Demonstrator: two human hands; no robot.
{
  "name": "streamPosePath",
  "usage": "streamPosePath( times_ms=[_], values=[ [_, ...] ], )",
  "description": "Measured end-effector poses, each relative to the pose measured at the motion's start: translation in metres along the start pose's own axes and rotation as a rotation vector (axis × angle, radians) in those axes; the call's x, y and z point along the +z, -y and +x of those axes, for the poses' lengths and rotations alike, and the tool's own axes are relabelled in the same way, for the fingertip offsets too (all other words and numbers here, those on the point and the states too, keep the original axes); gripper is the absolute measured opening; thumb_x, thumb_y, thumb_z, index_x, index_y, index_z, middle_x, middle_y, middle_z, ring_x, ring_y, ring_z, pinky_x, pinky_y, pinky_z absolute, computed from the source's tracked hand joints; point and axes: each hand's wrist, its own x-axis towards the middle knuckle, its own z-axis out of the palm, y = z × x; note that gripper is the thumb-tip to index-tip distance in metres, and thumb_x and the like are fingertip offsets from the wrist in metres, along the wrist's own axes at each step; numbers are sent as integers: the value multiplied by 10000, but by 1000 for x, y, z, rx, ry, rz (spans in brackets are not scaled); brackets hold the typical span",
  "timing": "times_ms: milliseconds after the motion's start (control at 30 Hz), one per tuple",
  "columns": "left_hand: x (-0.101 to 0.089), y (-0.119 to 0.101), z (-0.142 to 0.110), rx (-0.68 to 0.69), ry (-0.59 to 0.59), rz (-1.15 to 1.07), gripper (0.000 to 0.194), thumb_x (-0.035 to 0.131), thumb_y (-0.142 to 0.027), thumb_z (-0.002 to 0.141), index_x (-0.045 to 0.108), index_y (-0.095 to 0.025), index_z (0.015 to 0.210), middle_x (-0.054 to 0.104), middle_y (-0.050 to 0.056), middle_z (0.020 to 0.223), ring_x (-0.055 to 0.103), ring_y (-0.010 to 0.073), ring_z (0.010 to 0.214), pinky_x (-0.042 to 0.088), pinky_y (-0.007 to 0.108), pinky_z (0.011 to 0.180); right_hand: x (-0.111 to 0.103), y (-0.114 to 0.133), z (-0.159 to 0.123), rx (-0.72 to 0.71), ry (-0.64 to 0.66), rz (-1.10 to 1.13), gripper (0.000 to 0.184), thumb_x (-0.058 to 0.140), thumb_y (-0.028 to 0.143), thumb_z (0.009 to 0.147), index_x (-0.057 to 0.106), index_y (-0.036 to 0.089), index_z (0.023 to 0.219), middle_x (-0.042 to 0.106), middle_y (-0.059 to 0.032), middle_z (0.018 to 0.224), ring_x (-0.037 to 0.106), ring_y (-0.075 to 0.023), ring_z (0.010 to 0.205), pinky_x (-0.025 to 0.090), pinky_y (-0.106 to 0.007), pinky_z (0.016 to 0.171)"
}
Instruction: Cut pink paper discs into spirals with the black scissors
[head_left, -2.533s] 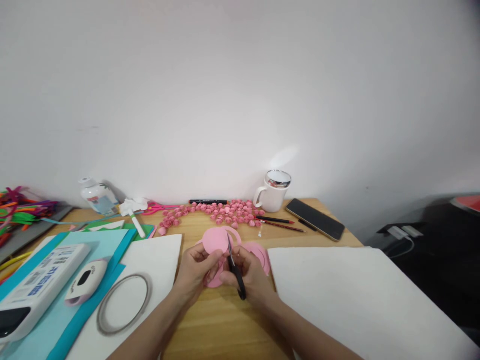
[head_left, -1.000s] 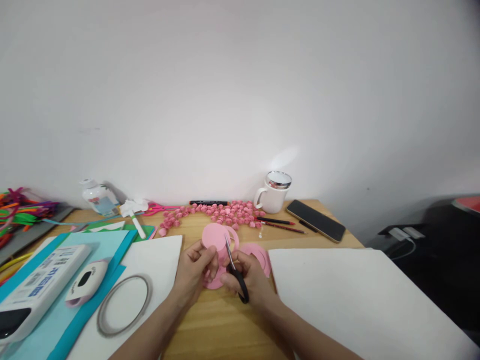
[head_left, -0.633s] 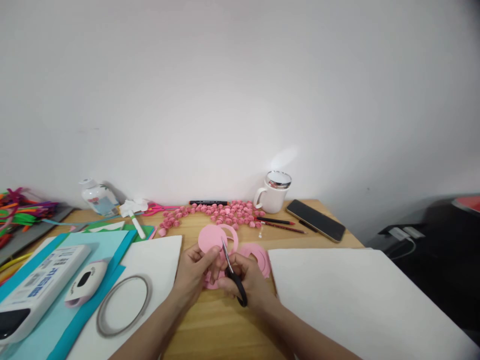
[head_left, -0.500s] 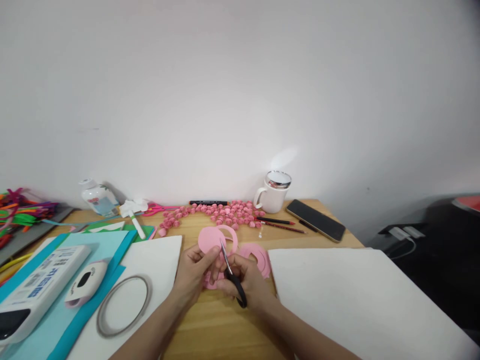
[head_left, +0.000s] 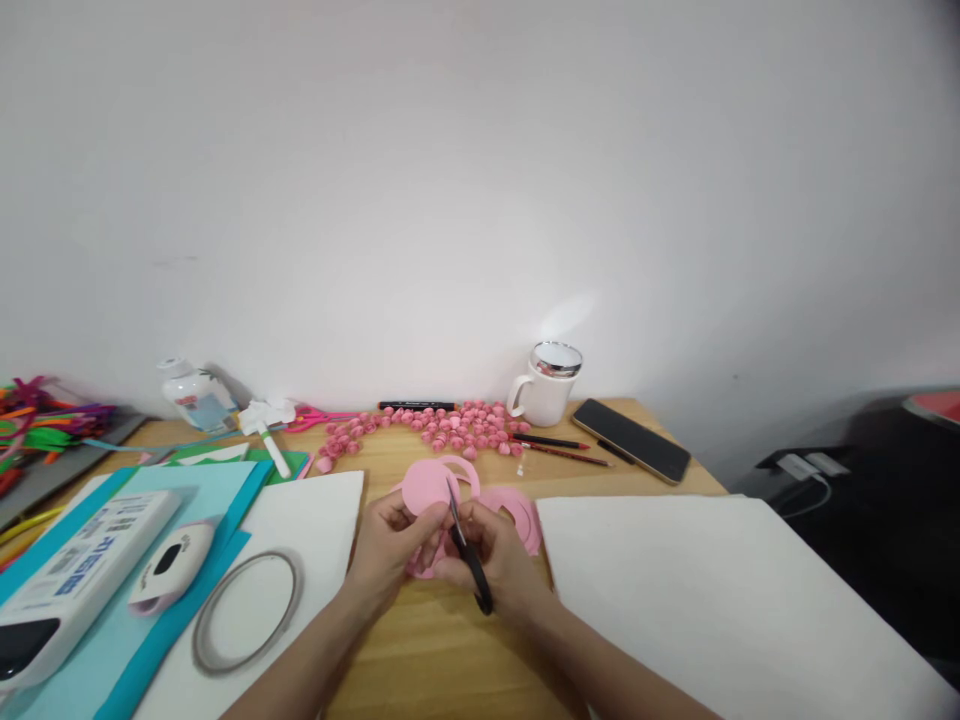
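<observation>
Since the previous frame, the pink paper disc (head_left: 426, 484) has shifted slightly to the person's right and a little lower in the view, and the scissors (head_left: 470, 568) now stand at a steeper angle. A narrow pink strip (head_left: 469, 470) curving behind the disc sits lower too.

Near the middle of the worktop (head_left: 450, 660), the left hand (head_left: 390, 545) pinches the disc by its lower edge between thumb and fingers. The right hand (head_left: 499, 560) is closed around the scissors, fingers curled by the handles. The blades lie against the right side of the disc; they look nearly closed, though the view is too small to be certain. Tips point away from the person and slightly left, while the long axis runs back toward the black handles, low and to the right. The disc's flat face is turned toward the camera.

More cut pink paper (head_left: 525, 512) lies just beside the right hand. Beyond the hands are many small pink paper rolls (head_left: 457, 428), with a black marker (head_left: 417, 405) behind them. Farther right are the white mug (head_left: 544, 395), two pencils (head_left: 564, 455) and the phone (head_left: 631, 440). To the left, a ring of tape (head_left: 201, 630) rests on a white sheet (head_left: 315, 510).
</observation>
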Motion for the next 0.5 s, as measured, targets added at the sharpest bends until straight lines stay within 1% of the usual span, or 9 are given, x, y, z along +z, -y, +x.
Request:
streamPosePath(
  times_ms=[167,333,500],
  values=[
    [-1,2,0,-4,-7,-11,303,673,-369,622,534,-124,510,452,-52,319,331,29,264,227,143,291,-2,-5,0,5,17,53,301,749,197,565,488,179,715,456,74,571,375,-65,485,295,-186,482],
    [-1,4,0,3,-2,-22,294,666,-367,634,539,-125,525,456,-52,327,332,29,264,227,143,291,-2,-4,-1,7,31,67,313,760,212,553,490,181,708,485,68,572,395,-69,500,317,-183,494],
    [0,1,0,8,0,-35,296,668,-368,630,537,-127,520,453,-51,327,329,31,263,230,149,289,-2,-3,-1,24,18,66,315,763,223,548,484,182,689,480,67,550,404,-76,500,303,-172,454]
  ],
)
